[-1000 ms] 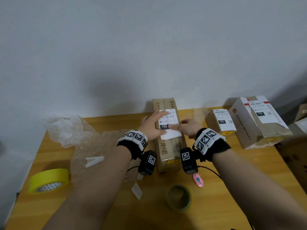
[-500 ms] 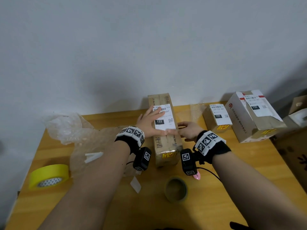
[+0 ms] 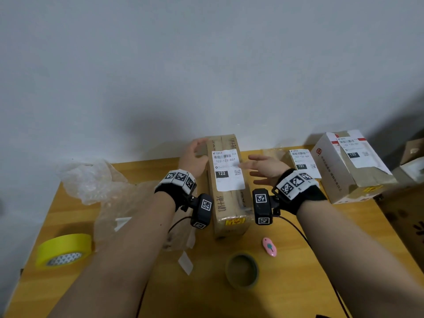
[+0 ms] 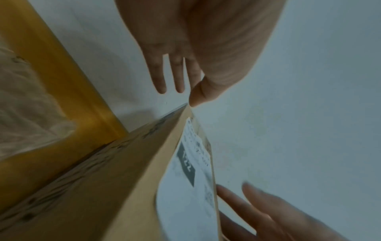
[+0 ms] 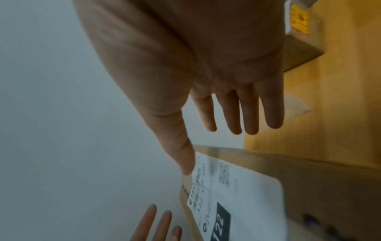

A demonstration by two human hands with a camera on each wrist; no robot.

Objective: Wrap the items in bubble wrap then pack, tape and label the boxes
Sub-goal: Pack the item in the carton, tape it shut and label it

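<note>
A long brown box lies in the middle of a wooden table, its far end toward the wall; a white shipping label sits flat on the box's top, likely just applied; the left hand hovers at the box's left side and the right hand at its right, fingers straight and relaxed, grasping nothing, probably freed to move the box; two labelled boxes stand right of it; tape rolls lie nearer than the box.
</note>
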